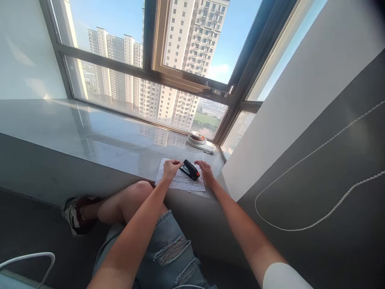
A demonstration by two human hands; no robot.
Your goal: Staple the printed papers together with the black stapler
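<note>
A black stapler (190, 170) with a red part at its near end lies aslant on printed sheets of paper (180, 184) on the window sill. My left hand (171, 168) is at the stapler's left end, thumb and fingers pinched together. Whatever sits in that pinch is too small to make out. On the other side, my right hand (205, 170) rests beside the stapler, its fingers stretched towards it and not wrapped round anything.
Behind the papers, a stack of round plates or lids (197, 138) stands in the window corner, with a small dark item (208, 153) before it. A white bead cord (288, 230) hangs at the right. My bent leg (129, 200) is below the sill's edge.
</note>
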